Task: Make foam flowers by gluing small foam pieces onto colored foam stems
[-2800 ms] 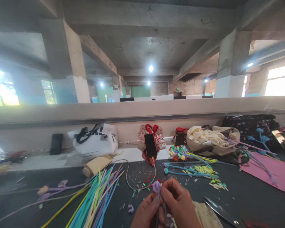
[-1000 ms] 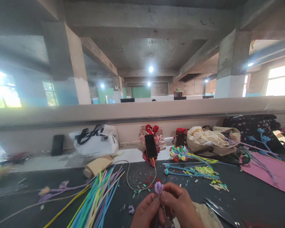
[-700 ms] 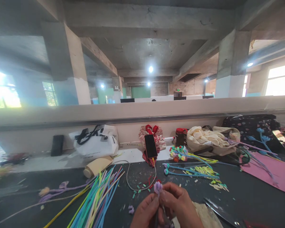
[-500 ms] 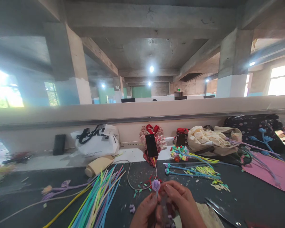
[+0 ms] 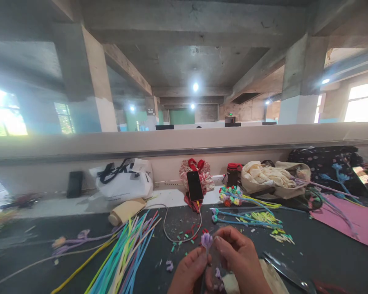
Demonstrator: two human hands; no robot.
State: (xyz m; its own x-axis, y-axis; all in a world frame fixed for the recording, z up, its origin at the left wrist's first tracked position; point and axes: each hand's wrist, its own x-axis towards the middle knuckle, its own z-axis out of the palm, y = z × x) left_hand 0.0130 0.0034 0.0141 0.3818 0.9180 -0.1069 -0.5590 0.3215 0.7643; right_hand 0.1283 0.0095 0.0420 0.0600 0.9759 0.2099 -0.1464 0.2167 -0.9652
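Note:
My left hand point(image 5: 190, 267) pinches the stem of a small purple flower point(image 5: 206, 241), which looks made of fuzzy pipe cleaner and stands upright above the fingertips. Just right of the flower is my right hand point(image 5: 241, 257), thumb and forefinger brought together by its petals. Whatever lies between those fingertips is too small to make out. Below the hands, small purple pieces point(image 5: 218, 273) lie partly hidden. Another purple piece point(image 5: 169, 266) rests on the dark table left of my left hand.
Many coloured pipe cleaners point(image 5: 122, 257) spread at the left. Finished flower stems point(image 5: 245, 220), yellow cut pieces point(image 5: 263, 220) and a metal tool point(image 5: 285, 269) with red handles lie at the right. A phone point(image 5: 195, 185) with a cable point(image 5: 165, 228) stands ahead, beside bags and a bottle point(image 5: 232, 175).
The flower and my left hand have shifted slightly right. My right hand has tilted and moved a little right, so the flower shows more clearly. The view has moved slightly.

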